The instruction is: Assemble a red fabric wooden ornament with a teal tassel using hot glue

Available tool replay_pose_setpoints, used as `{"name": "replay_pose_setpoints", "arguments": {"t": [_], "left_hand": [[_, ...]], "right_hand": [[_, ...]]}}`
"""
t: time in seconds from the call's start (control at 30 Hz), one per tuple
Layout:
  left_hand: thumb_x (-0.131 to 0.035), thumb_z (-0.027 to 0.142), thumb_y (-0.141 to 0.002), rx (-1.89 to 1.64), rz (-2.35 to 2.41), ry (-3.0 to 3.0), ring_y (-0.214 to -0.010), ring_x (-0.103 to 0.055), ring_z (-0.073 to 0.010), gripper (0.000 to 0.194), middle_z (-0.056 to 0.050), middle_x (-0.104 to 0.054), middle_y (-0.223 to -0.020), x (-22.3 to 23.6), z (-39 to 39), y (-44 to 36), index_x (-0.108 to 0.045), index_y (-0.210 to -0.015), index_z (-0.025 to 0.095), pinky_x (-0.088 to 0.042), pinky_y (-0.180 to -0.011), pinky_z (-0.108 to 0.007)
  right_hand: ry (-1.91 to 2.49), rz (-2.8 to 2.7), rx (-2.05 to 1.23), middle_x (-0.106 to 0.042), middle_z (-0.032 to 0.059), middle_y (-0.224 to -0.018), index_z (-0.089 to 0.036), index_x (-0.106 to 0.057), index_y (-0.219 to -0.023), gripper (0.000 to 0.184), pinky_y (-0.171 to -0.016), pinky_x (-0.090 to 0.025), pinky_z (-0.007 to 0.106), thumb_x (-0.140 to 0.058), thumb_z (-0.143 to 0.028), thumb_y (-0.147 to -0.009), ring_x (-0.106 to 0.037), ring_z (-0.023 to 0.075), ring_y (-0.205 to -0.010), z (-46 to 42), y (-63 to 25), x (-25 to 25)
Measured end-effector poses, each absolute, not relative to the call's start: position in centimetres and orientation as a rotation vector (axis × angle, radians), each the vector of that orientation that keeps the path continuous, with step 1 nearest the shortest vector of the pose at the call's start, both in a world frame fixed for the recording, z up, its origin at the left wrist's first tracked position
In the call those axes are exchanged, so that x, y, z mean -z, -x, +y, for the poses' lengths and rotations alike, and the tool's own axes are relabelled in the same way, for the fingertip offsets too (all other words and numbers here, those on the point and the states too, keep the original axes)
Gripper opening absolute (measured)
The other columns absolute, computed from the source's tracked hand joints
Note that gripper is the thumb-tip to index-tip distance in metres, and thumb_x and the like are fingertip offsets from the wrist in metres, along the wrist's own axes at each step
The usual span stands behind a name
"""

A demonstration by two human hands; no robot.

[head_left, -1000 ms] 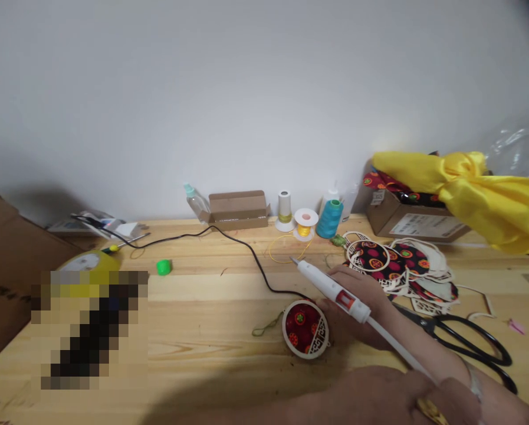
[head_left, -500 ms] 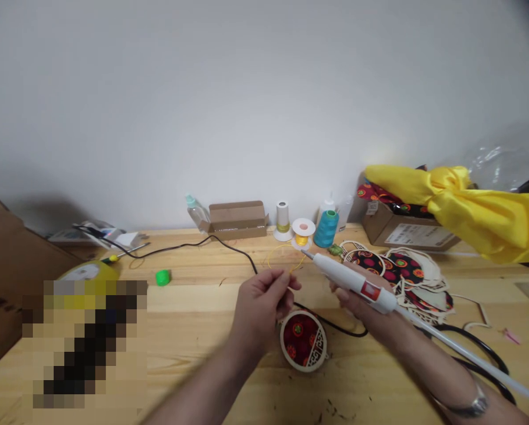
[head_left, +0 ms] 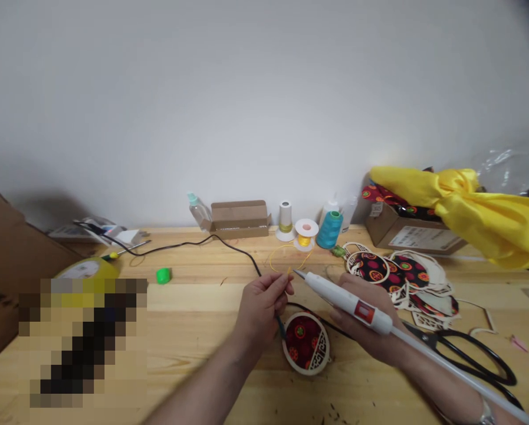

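Observation:
My left hand (head_left: 264, 304) is closed in a pinch on a thin yellow cord (head_left: 289, 270), whose end pokes up from the fingertips. In my right hand (head_left: 368, 313) is a white soldering iron (head_left: 341, 296) with a red switch. Its metal tip points left and is very close to the cord's end; whether they touch I cannot tell. Below my left hand is a round wood-rimmed ornament (head_left: 306, 343) with dark red patterned fabric and a cut-out lattice. A dark green strand runs from its edge up toward my left hand. The yellow cord leads back toward a spool (head_left: 306, 235).
Black-handled scissors (head_left: 476, 354) lie under my right forearm. Fabric and wooden cut-outs (head_left: 406, 277) are heaped on the right. Teal thread (head_left: 329, 230), an open cardboard box (head_left: 240, 219) and a bottle (head_left: 199, 211) line the wall. A black cable (head_left: 189, 243) crosses the table.
My right hand has brought the soldering iron's tip down and left to the cord's end at my left fingertips. My left hand keeps its pinch.

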State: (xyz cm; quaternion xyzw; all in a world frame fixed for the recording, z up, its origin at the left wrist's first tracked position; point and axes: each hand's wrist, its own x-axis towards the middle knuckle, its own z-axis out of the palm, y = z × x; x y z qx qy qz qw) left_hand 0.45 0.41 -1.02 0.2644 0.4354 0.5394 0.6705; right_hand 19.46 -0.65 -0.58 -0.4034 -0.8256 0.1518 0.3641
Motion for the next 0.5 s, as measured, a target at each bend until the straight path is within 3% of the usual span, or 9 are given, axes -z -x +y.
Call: {"name": "replay_pose_setpoints", "arguments": {"t": [0.5], "left_hand": [[-0.073, 0.029, -0.069, -1.251, 1.035, -0.734, -0.040, -0.033, -0.0007, 0.018, 0.000, -0.058, -0.058, 0.95, -0.10, -0.56, -0.071, -0.073, 0.011, -0.019, -0.039, -0.017]], "right_hand": [[0.980, -2.161, -0.346, -0.041, -0.0027, -0.054, -0.023, -0.037, -0.061, 0.027, -0.047, -0.030, 0.029, -0.050, -0.028, -0.085, -0.039, 0.0138, -0.050, -0.46, -19.70, 0.51]]}}
